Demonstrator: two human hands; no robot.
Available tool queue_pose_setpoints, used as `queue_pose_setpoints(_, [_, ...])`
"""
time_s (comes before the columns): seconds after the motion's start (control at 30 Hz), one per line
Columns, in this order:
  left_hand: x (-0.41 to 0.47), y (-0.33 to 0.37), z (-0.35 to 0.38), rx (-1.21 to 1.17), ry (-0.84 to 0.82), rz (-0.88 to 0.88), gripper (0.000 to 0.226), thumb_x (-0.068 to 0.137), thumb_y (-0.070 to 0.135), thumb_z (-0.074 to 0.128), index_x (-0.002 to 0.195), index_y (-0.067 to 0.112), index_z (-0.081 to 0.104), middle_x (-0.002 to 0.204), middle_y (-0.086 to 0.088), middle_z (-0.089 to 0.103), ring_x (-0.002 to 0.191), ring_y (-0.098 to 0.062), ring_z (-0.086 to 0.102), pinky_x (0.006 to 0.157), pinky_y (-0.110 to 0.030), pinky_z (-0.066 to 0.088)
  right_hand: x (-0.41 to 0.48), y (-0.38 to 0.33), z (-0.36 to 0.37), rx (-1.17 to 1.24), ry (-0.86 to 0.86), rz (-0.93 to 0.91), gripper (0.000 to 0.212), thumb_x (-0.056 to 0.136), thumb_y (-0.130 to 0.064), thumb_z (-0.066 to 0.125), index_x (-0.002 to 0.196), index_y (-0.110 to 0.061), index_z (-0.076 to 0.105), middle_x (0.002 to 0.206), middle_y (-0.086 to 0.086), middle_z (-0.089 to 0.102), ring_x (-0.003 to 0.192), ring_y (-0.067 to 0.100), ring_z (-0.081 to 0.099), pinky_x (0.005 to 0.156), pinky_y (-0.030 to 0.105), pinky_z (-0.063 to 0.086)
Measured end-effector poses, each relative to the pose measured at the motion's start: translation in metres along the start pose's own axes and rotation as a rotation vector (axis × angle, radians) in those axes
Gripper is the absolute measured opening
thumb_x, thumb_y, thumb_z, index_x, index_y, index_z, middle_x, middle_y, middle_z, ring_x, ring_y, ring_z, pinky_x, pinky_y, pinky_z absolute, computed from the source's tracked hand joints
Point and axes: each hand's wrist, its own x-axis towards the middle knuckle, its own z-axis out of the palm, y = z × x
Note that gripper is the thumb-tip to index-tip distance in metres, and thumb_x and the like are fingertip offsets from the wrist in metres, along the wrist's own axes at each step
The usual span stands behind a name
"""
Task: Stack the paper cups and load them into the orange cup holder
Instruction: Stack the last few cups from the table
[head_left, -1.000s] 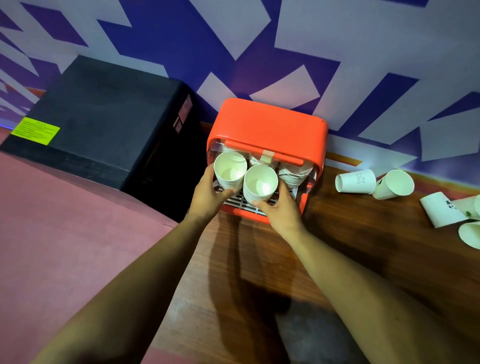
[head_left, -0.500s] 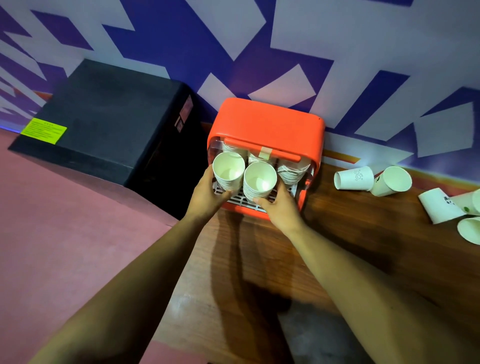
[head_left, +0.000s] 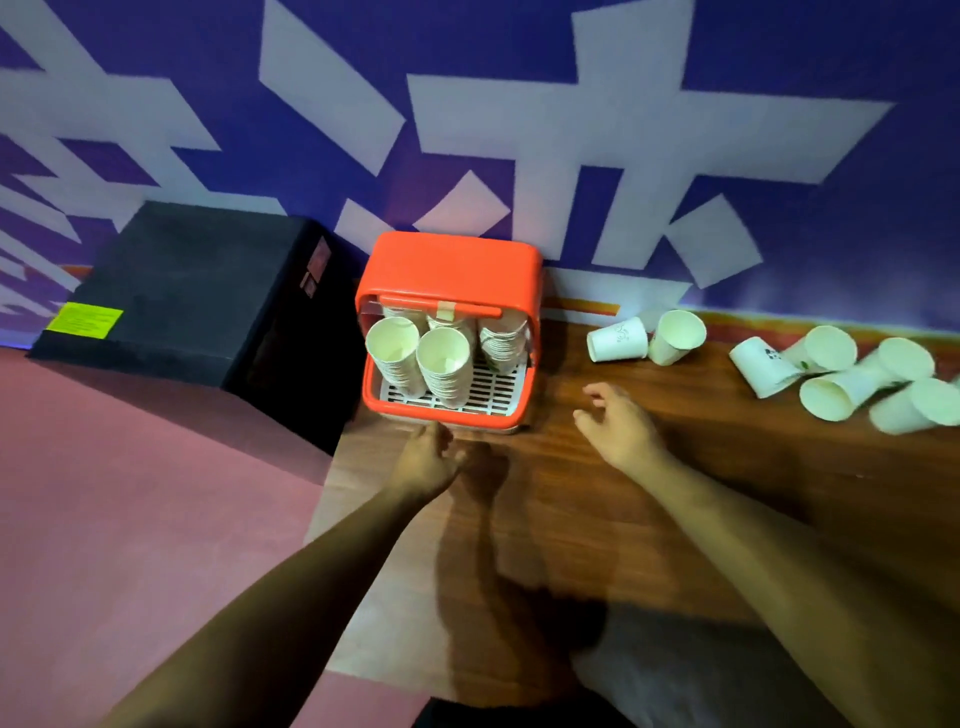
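The orange cup holder (head_left: 449, 270) stands against the wall with its front open. Inside, on a white grid, stand two front stacks of paper cups, one on the left (head_left: 393, 353) and one in the middle (head_left: 444, 366), and more stacks (head_left: 501, 340) behind. My left hand (head_left: 423, 460) hovers just in front of the holder's lower edge, fingers loosely curled, holding nothing. My right hand (head_left: 615, 421) is to the right of the holder above the wooden floor, fingers relaxed and empty. Loose paper cups (head_left: 618, 340) lie on their sides further right.
A black box (head_left: 197, 291) with a yellow label stands left of the holder. Several more loose cups (head_left: 831, 379) are scattered at the far right on the wooden floor (head_left: 649, 519). A pink mat (head_left: 130, 519) covers the floor at left. The patterned wall is directly behind.
Both hands have let go of the two front cup stacks and drawn back from the holder. The right hand has moved right, toward the loose cups. The stacks now stand in the holder.
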Motion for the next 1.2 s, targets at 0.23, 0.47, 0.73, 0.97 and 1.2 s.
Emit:
queue_pose_setpoints(0.23, [0.024, 0.127, 0.055, 0.051, -0.126, 0.200, 0.032, 0.088, 0.027, 0.068, 0.113, 0.008, 0.062, 0.108, -0.010, 0.068, 0.101, -0.027, 0.063, 0.082, -0.029, 0.046, 0.021, 0.095, -0.101, -0.147, 0.144, 0.088, 0.048, 0.093, -0.032, 0.058, 0.137, -0.013, 0.049, 0.141, 0.008, 0.047, 0.125, 0.027, 0.049, 0.101, 0.037, 0.044])
queue_pose_setpoints(0.47, [0.087, 0.223, 0.085, 0.121, -0.008, 0.218, 0.046, 0.084, 0.025, 0.070, 0.124, 0.007, 0.056, 0.121, -0.011, 0.054, 0.110, -0.027, 0.055, 0.091, -0.029, 0.040, 0.062, 0.149, -0.152, -0.127, 0.190, 0.031, 0.050, 0.091, -0.027, 0.058, 0.136, -0.008, 0.048, 0.141, 0.013, 0.044, 0.129, 0.030, 0.045, 0.104, 0.039, 0.039])
queue_pose_setpoints(0.73, [0.158, 0.239, 0.117, 0.199, -0.025, 0.181, 0.048, 0.083, 0.018, 0.072, 0.126, 0.010, 0.052, 0.128, -0.009, 0.052, 0.118, -0.025, 0.053, 0.095, -0.032, 0.043, 0.117, 0.160, -0.136, -0.129, 0.154, -0.101, 0.045, 0.091, -0.028, 0.059, 0.135, -0.021, 0.049, 0.134, 0.003, 0.044, 0.119, 0.025, 0.052, 0.096, 0.042, 0.050])
queue_pose_setpoints(0.97, [0.184, 0.223, 0.146, 0.202, -0.103, 0.141, 0.082, 0.082, 0.032, 0.075, 0.149, 0.015, 0.033, 0.143, -0.014, 0.044, 0.133, -0.033, 0.044, 0.108, -0.043, 0.040, 0.140, 0.170, -0.112, -0.193, 0.019, -0.081, 0.040, 0.094, -0.029, 0.057, 0.133, -0.028, 0.053, 0.136, 0.001, 0.041, 0.118, 0.025, 0.052, 0.096, 0.039, 0.048])
queue_pose_setpoints(1.2, [0.178, 0.198, 0.170, 0.206, -0.223, 0.179, 0.080, 0.083, 0.036, 0.076, 0.150, 0.026, 0.034, 0.148, -0.004, 0.047, 0.132, -0.025, 0.047, 0.108, -0.038, 0.041, 0.137, 0.179, -0.095, -0.123, 0.066, -0.121, 0.024, 0.090, -0.024, 0.066, 0.112, -0.016, 0.066, 0.111, 0.003, 0.059, 0.101, 0.024, 0.059, 0.086, 0.038, 0.050])
